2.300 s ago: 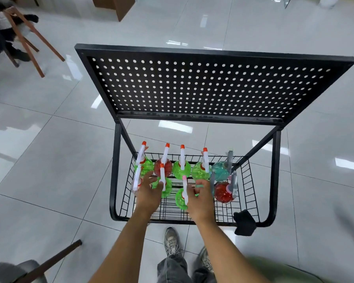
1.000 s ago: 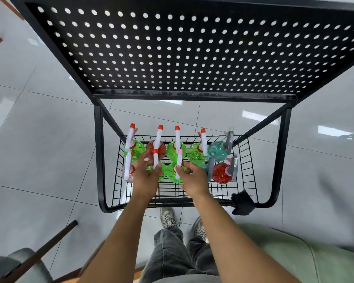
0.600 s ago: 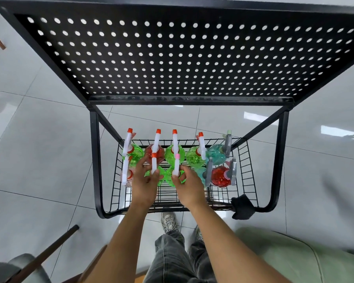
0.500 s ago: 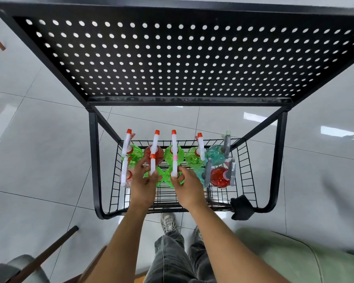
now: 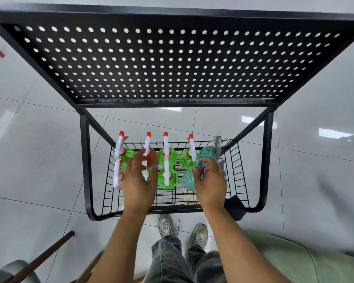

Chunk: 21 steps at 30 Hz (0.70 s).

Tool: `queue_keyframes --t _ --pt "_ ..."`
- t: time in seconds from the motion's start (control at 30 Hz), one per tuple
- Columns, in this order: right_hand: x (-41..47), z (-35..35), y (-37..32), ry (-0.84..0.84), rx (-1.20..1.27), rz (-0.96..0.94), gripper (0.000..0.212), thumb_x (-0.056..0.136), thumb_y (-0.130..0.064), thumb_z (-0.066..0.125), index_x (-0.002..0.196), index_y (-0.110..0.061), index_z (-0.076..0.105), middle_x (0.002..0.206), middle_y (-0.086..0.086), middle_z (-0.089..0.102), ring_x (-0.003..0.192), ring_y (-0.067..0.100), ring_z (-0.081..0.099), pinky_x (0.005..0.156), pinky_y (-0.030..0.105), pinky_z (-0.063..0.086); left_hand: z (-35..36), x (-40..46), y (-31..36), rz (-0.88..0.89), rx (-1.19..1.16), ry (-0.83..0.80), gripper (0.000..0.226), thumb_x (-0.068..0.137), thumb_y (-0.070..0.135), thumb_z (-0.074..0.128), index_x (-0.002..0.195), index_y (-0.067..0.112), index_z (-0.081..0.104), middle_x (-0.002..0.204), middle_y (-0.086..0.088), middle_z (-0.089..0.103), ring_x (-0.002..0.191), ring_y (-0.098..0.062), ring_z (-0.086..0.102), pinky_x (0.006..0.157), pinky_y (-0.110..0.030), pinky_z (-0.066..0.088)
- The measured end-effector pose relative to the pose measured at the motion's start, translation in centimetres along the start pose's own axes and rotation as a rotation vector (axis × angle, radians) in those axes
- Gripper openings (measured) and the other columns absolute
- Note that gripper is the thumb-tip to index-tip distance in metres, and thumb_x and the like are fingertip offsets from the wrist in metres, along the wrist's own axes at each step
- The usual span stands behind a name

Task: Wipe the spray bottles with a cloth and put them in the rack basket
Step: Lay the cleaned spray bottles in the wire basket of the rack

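Observation:
Several spray bottles stand in two rows in the black wire rack basket (image 5: 236, 170): green ones (image 5: 168, 180), a red one and teal ones with grey sprayers (image 5: 207, 153). My left hand (image 5: 139, 180) hovers with straight spread fingers over a front-row green bottle (image 5: 147, 175), whose white nozzle shows between finger and thumb. My right hand (image 5: 211, 181) curls its fingertips on the grey sprayer head of the front teal bottle (image 5: 189, 179) and hides the bottle beside it. A black cloth (image 5: 234, 207) hangs over the basket's front right corner.
The rack's black perforated top shelf (image 5: 172, 58) overhangs beyond the basket on a black tube frame (image 5: 84, 160). My legs and shoes (image 5: 166, 223) stand before the basket. A green seat (image 5: 315, 262) is at right and a dark chair leg (image 5: 45, 256) at left.
My right hand has left the middle green bottle and shifted right onto the teal bottle's grey sprayer. My left hand has spread its fingers over its bottle. The view has tilted down and closer.

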State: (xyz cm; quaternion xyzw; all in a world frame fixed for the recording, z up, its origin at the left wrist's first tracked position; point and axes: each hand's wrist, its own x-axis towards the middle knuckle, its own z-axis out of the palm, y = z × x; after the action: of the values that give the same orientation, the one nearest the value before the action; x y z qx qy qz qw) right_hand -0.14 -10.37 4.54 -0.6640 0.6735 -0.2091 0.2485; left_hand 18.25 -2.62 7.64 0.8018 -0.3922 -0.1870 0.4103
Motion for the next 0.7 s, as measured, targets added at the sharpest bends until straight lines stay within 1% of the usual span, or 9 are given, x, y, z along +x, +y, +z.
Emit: queue_keyframes --t 0.03,0.1,0.17,0.3,0.4,0.47,0.53,0.63,0.7 --pt "0.0 0.0 0.4 -0.041 -0.039 0.009 0.035 0.092 -0.043 0.065 0.124 -0.034 0.054 0.118 0.0 0.062 0.104 0.028 0.067 0.087 0.05 0.058 0.7 -0.2 0.6 0.035 -0.009 -0.037 0.046 0.101 0.022 0.069 0.145 0.017 0.056 0.132 -0.002 0.066 0.109 -0.027 0.068 0.082 -0.044 0.061" --pt "-0.2 0.2 1.0 -0.127 -0.087 0.013 0.04 0.094 -0.04 0.069 0.13 -0.027 0.058 0.121 0.003 0.065 0.112 0.029 0.066 0.092 0.048 0.057 2.2 -0.8 1.6 0.082 0.003 -0.1 0.041 0.101 0.017 0.069 0.141 0.018 0.06 0.128 0.002 0.068 0.102 -0.02 0.068 0.078 -0.041 0.061" --pt "-0.4 0.3 1.4 -0.184 -0.125 0.004 0.034 0.096 -0.035 0.069 0.127 -0.021 0.064 0.117 0.002 0.067 0.112 0.026 0.065 0.088 0.041 0.056 3.5 -1.3 2.0 0.082 0.001 -0.135 0.038 0.102 0.016 0.068 0.139 0.021 0.063 0.128 0.004 0.069 0.097 -0.015 0.068 0.077 -0.041 0.061" --pt "-0.5 0.3 2.0 -0.238 -0.185 -0.011 0.026 0.098 -0.031 0.064 0.123 -0.022 0.067 0.119 -0.001 0.064 0.109 0.022 0.065 0.083 0.038 0.057 5.5 0.1 3.0 0.178 0.011 -0.194 0.035 0.102 0.012 0.066 0.136 0.018 0.066 0.129 -0.002 0.07 0.108 -0.028 0.069 0.084 -0.047 0.062" --pt "-0.4 0.3 2.1 -0.271 -0.153 -0.012 0.026 0.099 -0.029 0.064 0.123 -0.024 0.068 0.124 -0.003 0.062 0.114 0.021 0.064 0.088 0.039 0.058 6.7 2.4 4.5 0.168 0.032 -0.232 0.041 0.103 0.016 0.066 0.144 0.02 0.061 0.131 -0.002 0.069 0.109 -0.026 0.069 0.089 -0.044 0.06" --pt "-0.5 0.1 2.1 -0.281 -0.14 -0.013 0.029 0.1 -0.034 0.063 0.127 -0.025 0.067 0.125 -0.003 0.061 0.119 0.022 0.062 0.092 0.039 0.057 7.7 4.0 5.3 0.136 0.06 -0.289 0.05 0.104 0.022 0.066 0.152 0.024 0.051 0.133 -0.003 0.067 0.108 -0.024 0.069 0.091 -0.043 0.059" --pt "-0.5 -0.3 2.3 -0.211 -0.126 -0.02 0.032 0.101 -0.042 0.061 0.127 -0.025 0.067 0.123 -0.003 0.062 0.119 0.023 0.062 0.088 0.039 0.057 8.8 5.5 5.7 0.077 0.093 -0.361 0.059 0.105 0.028 0.066 0.158 0.026 0.041 0.139 -0.006 0.065 0.107 -0.025 0.071 0.094 -0.045 0.058" --pt "-0.5 -1.8 2.6 0.044 0.038 -0.01 0.022 0.1 -0.039 0.064 0.117 -0.025 0.068 0.112 -0.004 0.061 0.091 0.017 0.068 0.071 0.036 0.059 10.3 7.0 5.9 0.0 0.147 -0.463 0.071 0.103 0.033 0.069 0.163 0.024 0.03 0.145 -0.012 0.062 0.114 -0.031 0.071 0.101 -0.045 0.053" --pt "-0.1 -2.9 3.0 0.168 0.126 0.038 0.017 0.1 -0.035 0.065 0.112 -0.023 0.064 0.109 -0.005 0.058 0.082 0.016 0.066 0.066 0.033 0.058 11.0 7.6 5.8 -0.026 0.172 -0.514 0.076 0.102 0.034 0.071 0.164 0.022 0.028 0.144 -0.015 0.063 0.118 -0.034 0.069 0.101 -0.043 0.05"
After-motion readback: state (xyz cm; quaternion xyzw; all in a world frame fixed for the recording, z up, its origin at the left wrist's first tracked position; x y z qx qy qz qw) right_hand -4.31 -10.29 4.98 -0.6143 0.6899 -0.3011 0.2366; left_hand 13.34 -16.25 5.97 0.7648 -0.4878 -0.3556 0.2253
